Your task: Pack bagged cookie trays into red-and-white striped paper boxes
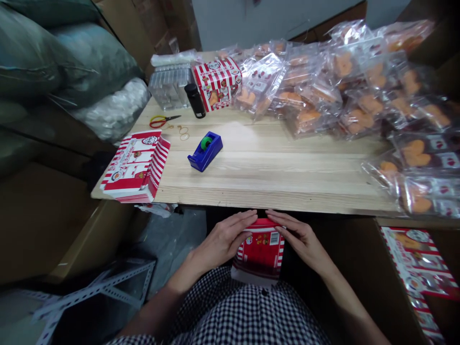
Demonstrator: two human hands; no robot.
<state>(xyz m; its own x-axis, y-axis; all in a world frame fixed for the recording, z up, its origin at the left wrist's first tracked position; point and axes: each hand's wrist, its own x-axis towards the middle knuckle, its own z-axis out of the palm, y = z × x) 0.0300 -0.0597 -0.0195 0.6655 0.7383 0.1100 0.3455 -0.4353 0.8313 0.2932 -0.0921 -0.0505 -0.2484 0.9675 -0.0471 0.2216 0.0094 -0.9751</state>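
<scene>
A red and white striped cardboard box rests at my lap, below the table's front edge, with its printed side and barcode facing up. My left hand grips its far left corner, thumb on the printed face and fingers along the top edge. On the opposite corner, my right hand holds it the same way, fingertips at the top edge and thumb near the barcode. The box's lower end shows a pale flap against the checked shirt. Its underside is hidden.
On the wooden table are flat striped cartons, a blue tape dispenser, scissors, a black bottle, clear plastic boxes, an upright striped box and many bagged orange items. Printed cartons lie lower right.
</scene>
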